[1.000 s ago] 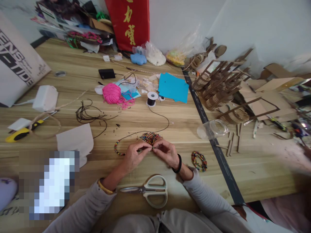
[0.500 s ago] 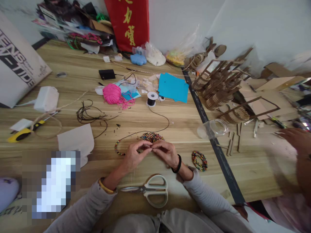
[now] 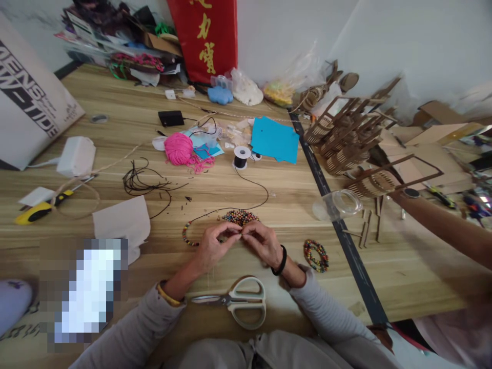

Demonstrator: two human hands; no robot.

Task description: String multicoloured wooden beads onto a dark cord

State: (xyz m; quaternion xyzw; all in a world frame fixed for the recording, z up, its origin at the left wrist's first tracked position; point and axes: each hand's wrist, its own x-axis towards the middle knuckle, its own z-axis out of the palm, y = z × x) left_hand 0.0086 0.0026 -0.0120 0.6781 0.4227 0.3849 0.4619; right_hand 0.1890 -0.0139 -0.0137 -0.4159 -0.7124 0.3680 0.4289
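Left hand: the left hand (image 3: 217,245) is pinched narrow, thumb and forefinger at the near edge of the bead pile, apparently steadying the end of the black cord (image 3: 267,193).
Right hand: the right hand (image 3: 266,243) mirrors it, its fingertips meeting the left's around a bead-like piece (image 3: 241,231); this spot is too small to be sure what each grips.
Beaded strand: the beaded strand (image 3: 185,233) curves out from beside the left hand and lies flat on the table (image 3: 215,179), which probably spares the fingers its weight.
Loose beads: the multicoloured loose beads (image 3: 242,216) are heaped just beyond the fingertips, likely so that either hand can reach them with little travel.
Spool: the white-flanged spool (image 3: 241,157) stands upright beyond the heap; the cord loops slackly from it to the strand, so nothing seems to tug at the pinch.
Scissors: the white-handled scissors (image 3: 229,299) lie between the forearms, blades pointing left and handles to the right, close by yet out of the fingers' way.
Bead coil: a bead coil (image 3: 324,264) rests right of the right wrist, apart from the loose heap, perhaps to keep the two from mixing.
Neighbour: another person's arm (image 3: 449,220) reaches in from the right, past the dark strip (image 3: 348,251) and well apart from both hands.
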